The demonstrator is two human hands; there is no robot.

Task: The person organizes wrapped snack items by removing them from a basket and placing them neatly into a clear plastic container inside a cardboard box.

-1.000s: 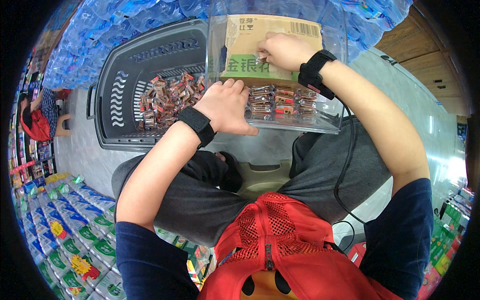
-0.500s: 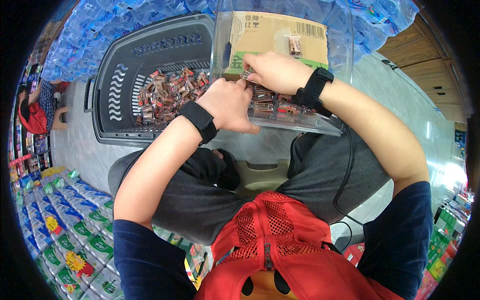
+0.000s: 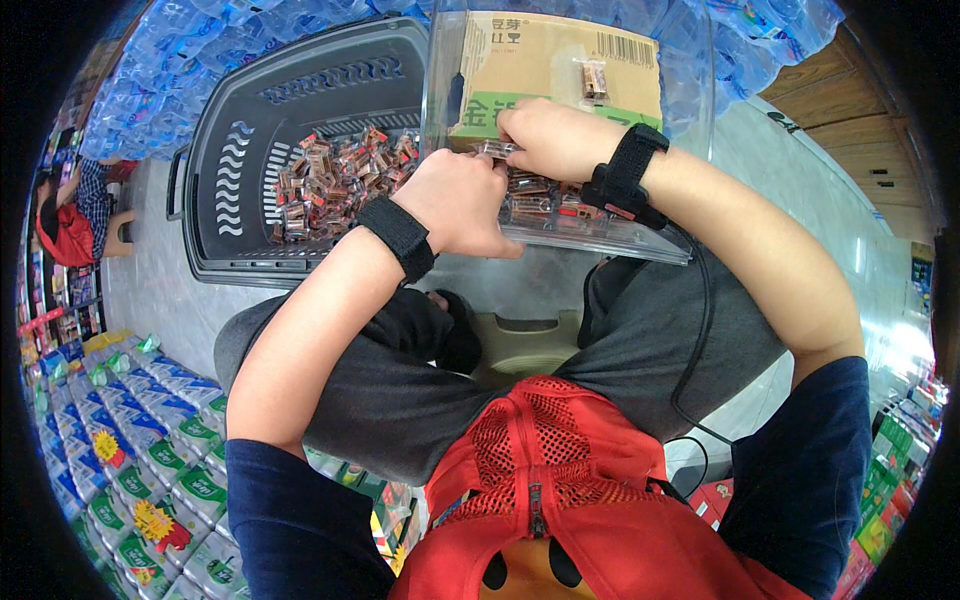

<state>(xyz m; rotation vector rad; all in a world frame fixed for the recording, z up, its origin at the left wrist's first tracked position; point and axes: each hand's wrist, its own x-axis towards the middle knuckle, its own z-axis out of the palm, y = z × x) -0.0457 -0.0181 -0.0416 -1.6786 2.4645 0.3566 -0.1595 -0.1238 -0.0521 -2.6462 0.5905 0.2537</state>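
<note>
Fingers of the right hand (image 3: 562, 140): closed in a narrow pinch on a small wrapped packet (image 3: 495, 149), clear film, seen edge-on and partly covered. It sits at the right fingertips, just beside the left fingers, over the left side of the clear box (image 3: 655, 247).

Left hand (image 3: 450, 200): over the near left corner of that box, fingers bent, thumb stretched out toward the wearer. Fingertips partly hidden; can't tell if they grip anything or touch the pinched packet.

Clear box: see-through walls. On the near side of the right fingers, packed packets (image 3: 532, 205) lie in rows, brown with some red, partly under the right hand and its black strap (image 3: 625, 180). Just beyond the right fingers, a cardboard piece (image 3: 545, 55), tan with a green band. One lone packet (image 3: 594, 82) lies on it, beyond and right of the fingertips, apart from the rows.

Dark grey basket (image 3: 300, 118): left of the left fingers, beside the clear box, slotted walls. Loose packets (image 3: 335, 180) heaped in its right part, nearest the left hand, jumbled at all angles.
</note>
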